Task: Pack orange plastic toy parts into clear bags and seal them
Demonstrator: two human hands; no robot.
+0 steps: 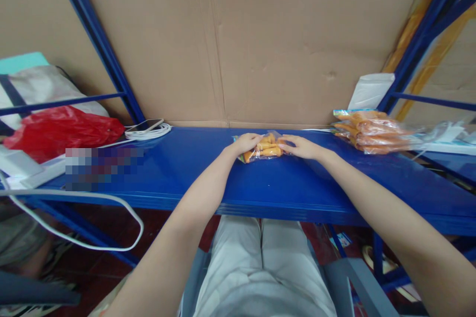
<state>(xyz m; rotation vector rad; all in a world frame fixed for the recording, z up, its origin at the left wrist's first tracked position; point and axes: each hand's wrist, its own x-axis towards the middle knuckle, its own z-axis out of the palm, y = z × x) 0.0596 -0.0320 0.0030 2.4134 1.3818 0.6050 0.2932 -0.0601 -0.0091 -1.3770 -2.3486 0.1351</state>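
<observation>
A clear plastic bag of orange pieces [269, 151] lies on the blue shelf top [275, 188] in front of me. My left hand [245, 144] grips its left end, fingers bent over the plastic. At the opposite end, my right hand [300, 147] holds the bag's edge between thumb and fingers. The pieces look like short rounded tubes, but their exact kind is too small to tell. Some of the bag's left side is hidden under my left hand.
Similar orange packs [368, 131] are stacked at the right. On the left are a red plastic bag [67, 131], a phone [148, 124] and a coiled white cable [158, 132]. A cardboard sheet [275, 44] stands behind, between blue metal posts [102, 39].
</observation>
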